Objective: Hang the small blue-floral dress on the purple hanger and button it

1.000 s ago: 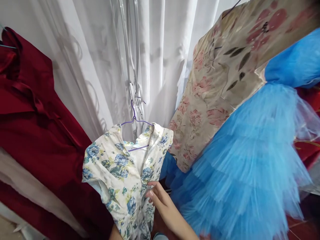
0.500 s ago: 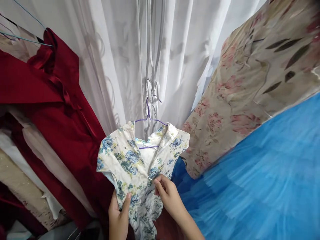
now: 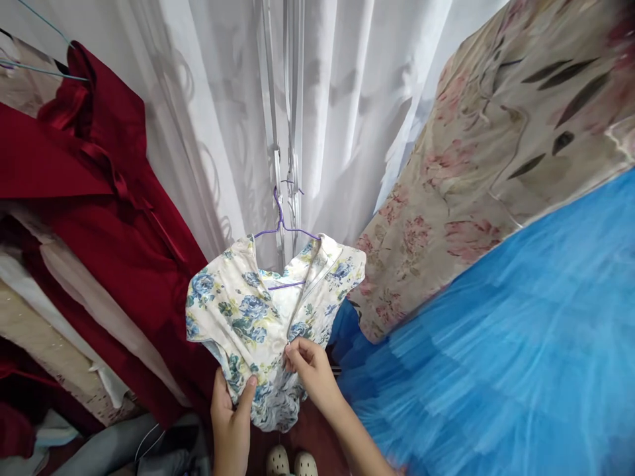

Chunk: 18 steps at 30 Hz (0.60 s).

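Note:
A white dress (image 3: 253,311) with blue flowers hangs on a purple wire hanger (image 3: 281,221), its neckline gaping in a V. My left hand (image 3: 232,420) grips the dress by its lower left side, thumb on the front of the cloth. At the bottom of the V, my right hand (image 3: 308,367) pinches what looks like a small zipper pull (image 3: 288,343). The fingertips partly cover the pull. Below the hands, the dress's ruffled lower part bunches up.
A dark red dress (image 3: 119,218) hangs at left among other garments. At right hang a beige flowered garment (image 3: 421,225) and a blue tulle skirt (image 3: 476,344). White curtains (image 3: 213,119) form the backdrop. Pale clogs (image 3: 278,459) show on the floor below.
My right hand, still pinching, has shifted slightly left and up in view along with the dress. The view has shifted, and the clogs now show beneath the dress.

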Available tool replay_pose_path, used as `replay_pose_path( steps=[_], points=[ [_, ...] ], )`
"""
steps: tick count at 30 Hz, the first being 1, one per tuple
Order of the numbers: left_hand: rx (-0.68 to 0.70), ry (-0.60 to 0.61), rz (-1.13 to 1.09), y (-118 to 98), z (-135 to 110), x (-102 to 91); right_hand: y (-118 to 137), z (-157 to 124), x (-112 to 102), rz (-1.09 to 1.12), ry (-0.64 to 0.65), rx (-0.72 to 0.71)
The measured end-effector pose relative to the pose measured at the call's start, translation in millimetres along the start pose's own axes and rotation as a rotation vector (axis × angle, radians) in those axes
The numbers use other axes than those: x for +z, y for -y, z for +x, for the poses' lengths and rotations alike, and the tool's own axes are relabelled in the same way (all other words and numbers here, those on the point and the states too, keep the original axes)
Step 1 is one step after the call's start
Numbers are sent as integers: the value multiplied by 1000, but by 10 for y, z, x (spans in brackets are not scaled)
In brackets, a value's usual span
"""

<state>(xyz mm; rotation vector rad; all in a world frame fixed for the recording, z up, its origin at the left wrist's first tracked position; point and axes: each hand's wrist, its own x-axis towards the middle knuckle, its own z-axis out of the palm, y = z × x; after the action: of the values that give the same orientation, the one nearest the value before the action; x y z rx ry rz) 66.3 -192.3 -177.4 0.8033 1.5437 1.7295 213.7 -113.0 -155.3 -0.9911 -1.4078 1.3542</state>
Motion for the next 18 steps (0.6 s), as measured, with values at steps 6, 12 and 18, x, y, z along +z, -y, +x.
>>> replay_pose_path(
  steps=[6,12,18],
  points=[
    [600,-153,343,55,-61,70,18,-132,-56,197,16,123],
    [379,365,351,206,48,609,150,-169,-77,54,93,72],
    [452,649,473,39,321,599,534,282,-103,176,-52,71]
  ],
)
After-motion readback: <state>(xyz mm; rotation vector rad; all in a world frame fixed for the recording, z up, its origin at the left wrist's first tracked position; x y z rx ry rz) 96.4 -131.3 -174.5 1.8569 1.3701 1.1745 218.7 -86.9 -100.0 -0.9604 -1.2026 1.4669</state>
